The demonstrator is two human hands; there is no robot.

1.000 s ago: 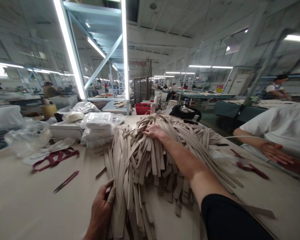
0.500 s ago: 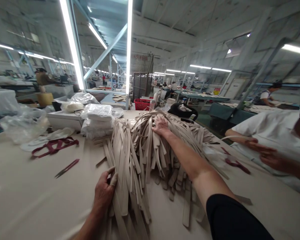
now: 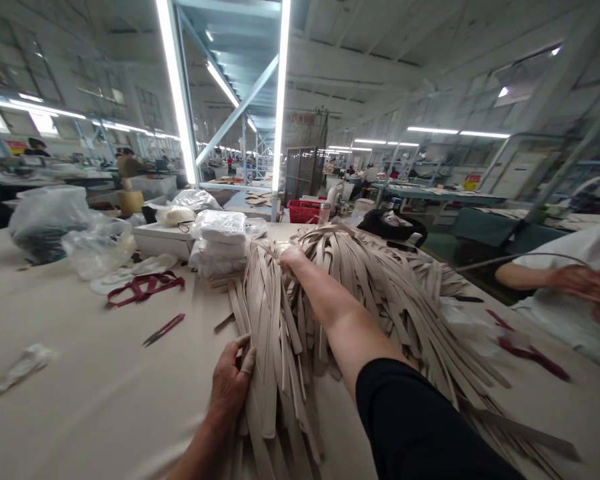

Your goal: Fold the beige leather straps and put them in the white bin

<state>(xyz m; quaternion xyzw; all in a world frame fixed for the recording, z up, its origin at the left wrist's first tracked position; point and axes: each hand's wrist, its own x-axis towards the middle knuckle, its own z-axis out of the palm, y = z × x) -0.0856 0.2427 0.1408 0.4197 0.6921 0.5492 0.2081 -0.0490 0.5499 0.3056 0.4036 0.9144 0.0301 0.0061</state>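
A large heap of long beige strips (image 3: 380,273) lies across the table, with a second bundle of strips (image 3: 265,320) hanging toward me on its left. My right hand (image 3: 291,257) reaches to the top of this left bundle, its fingers curled among the strips and partly hidden by the wrist. Beside the bundle's left edge, my left hand (image 3: 233,377) rests low on the table. Its thumb and forefinger, both with pale finger covers, are apart and touch the outer strips; the other fingers are hidden.
Thread snips (image 3: 164,330) and a dark red strap (image 3: 145,288) lie on the left. Behind them stand plastic-wrapped white packs (image 3: 220,240) and a white box (image 3: 164,241). A black bag (image 3: 393,227) sits behind the heap. At right, a co-worker's hands (image 3: 587,283) handle a strip.
My right hand has moved left from the heap to the top of the left bundle. More strips now fan out at the lower right. The view has turned slightly left.
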